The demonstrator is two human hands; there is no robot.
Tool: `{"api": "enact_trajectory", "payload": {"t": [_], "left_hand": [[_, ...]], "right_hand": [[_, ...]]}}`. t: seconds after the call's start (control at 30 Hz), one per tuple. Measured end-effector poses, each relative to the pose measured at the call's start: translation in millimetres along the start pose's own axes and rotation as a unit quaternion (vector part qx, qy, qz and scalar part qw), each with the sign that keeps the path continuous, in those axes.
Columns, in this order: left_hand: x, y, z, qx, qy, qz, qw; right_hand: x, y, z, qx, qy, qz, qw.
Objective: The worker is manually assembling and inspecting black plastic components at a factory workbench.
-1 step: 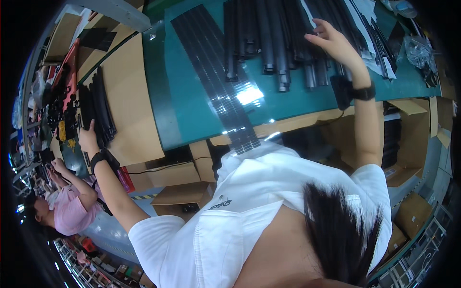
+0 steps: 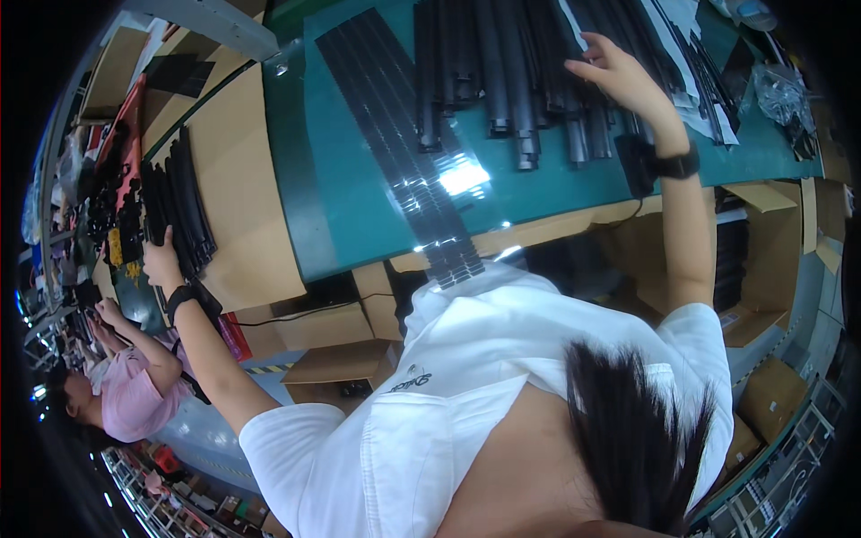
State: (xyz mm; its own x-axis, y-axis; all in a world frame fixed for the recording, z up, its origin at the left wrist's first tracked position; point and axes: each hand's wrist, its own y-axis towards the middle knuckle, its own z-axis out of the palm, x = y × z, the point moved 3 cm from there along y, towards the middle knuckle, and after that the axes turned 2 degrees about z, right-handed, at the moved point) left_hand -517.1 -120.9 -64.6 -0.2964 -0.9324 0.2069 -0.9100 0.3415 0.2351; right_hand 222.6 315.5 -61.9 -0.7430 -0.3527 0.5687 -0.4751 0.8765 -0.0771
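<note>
At the far left, my left hand (image 2: 162, 263) is closed at the near end of a row of long black strips (image 2: 184, 202) lying on brown cardboard. Its thumb points away from me along one thin strip, and the other fingers are partly hidden. My right hand (image 2: 628, 82) is over a spread of long black tubes (image 2: 496, 85) at the far side of the green table (image 2: 336, 220). Its fingers are apart and hold nothing visible. A clear plastic sheet with dark bands (image 2: 395, 117) slants across the table between my hands, down to my white shirt.
A metal post (image 2: 224, 27) rises at the back left. Crumpled clear plastic bags (image 2: 780, 94) lie at the far right. Cardboard boxes (image 2: 336, 363) stand below the table's near edge. At the left, a co-worker in a pink top (image 2: 139, 394) works with both hands.
</note>
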Motion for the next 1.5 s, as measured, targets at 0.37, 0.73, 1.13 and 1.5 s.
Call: {"api": "enact_trajectory", "payload": {"t": [0.37,0.73,1.13,1.5], "left_hand": [[-100,-35,-73,-0.144,-0.095,0.116,0.978],[-290,-309,-217,0.121,-0.548,0.469,0.682],[-350,-425,-201,0.623,-0.611,0.312,0.376],[-274,-326,-216,0.163,-0.757,0.215,0.595]], "right_hand": [[44,53,26,-0.012,-0.078,0.007,0.997],[29,8,40,-0.005,0.48,0.145,0.865],[79,-26,55,0.001,0.578,0.073,0.813],[69,-54,63,0.024,0.667,0.09,0.74]]}}
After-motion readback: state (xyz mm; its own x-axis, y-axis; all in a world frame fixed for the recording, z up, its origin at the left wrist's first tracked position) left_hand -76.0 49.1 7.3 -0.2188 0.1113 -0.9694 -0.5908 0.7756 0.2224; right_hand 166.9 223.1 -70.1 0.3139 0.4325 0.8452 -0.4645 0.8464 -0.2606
